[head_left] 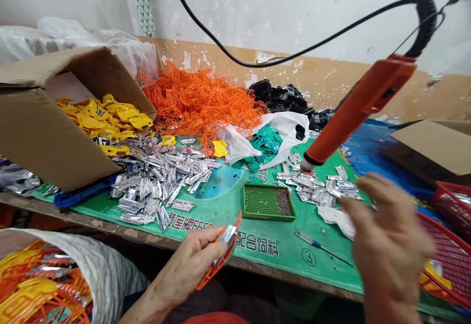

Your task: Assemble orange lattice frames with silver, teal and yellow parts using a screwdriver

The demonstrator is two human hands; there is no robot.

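My left hand (198,253) is closed around an orange plastic piece (221,264), held tilted in front of the table edge. A silver metal plate (228,234) lies against its inner side, under my thumb. My right hand (392,245) is raised at the right, blurred by motion, its fingers loosely apart with nothing visible in them. Up and to its left hangs an orange-red electric screwdriver (362,110), tip down and apart from the hand. A green tray (268,216) holding many small screws (284,201) sits on the table between the hands.
Loose silver plates (150,186) cover the table's left side. Behind them are a cardboard box (47,132) of yellow pieces and an orange heap (202,98). A white sack (114,275) stands lower left, a red basket (449,255) right. The screwdriver's black cable (235,59) loops overhead.
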